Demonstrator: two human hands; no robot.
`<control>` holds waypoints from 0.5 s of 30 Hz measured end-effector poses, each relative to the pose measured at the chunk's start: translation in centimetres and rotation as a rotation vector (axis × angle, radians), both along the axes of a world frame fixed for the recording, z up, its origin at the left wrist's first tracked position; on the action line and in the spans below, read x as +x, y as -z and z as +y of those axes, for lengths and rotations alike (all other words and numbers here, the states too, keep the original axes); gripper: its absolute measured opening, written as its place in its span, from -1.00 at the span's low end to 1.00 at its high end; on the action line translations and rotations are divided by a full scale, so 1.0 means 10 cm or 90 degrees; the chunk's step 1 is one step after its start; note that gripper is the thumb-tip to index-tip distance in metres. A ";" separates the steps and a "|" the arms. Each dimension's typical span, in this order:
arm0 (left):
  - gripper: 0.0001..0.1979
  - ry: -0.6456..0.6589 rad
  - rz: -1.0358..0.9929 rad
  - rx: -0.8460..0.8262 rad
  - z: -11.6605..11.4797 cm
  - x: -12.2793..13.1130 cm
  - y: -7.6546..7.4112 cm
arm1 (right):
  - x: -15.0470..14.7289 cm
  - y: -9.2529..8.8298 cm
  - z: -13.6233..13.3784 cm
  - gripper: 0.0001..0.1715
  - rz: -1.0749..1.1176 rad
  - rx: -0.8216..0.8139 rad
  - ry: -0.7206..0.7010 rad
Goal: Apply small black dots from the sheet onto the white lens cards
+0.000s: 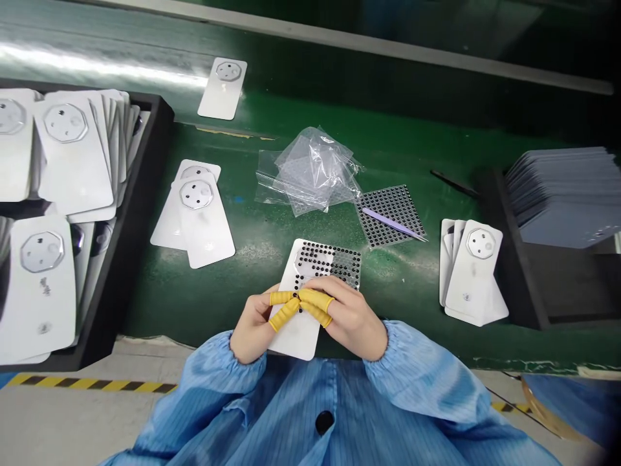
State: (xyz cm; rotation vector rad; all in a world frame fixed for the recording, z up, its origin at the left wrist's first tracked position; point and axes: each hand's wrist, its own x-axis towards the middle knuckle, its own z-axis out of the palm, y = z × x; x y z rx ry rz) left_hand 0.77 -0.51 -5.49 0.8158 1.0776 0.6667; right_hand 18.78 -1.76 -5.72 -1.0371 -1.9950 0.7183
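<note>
A white phone-shaped panel (294,336) lies on the bench in front of me, with a clear sheet of small black dots (347,265) over its upper part. My left hand (257,323) is closed, its yellow-capped thumb and finger pinching at the sheet's lower left corner. Against them press the yellow-capped fingertips of my right hand (347,317), also closed on the sheet. Single black dots show between and just below the fingertips. A second dotted sheet (402,200) lies farther right, with purple tweezers (392,223) across it.
Clear plastic film (315,168) is heaped mid-bench. White panels lie at left (206,226), at the back (220,94) and at right (468,278). A black tray (130,213) of panels stands left; another black tray (528,285) holds grey panels at right. Dark tweezers (453,184) lie near it.
</note>
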 end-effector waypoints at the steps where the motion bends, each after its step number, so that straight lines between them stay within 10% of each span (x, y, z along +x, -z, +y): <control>1: -0.75 0.004 0.003 0.013 0.00 -0.02 0.01 | 0.00 0.00 0.01 -0.70 0.009 -0.010 0.002; 15: -0.82 0.178 0.204 0.445 0.03 -0.10 0.06 | -0.05 0.10 -0.01 -0.81 0.017 -0.026 0.022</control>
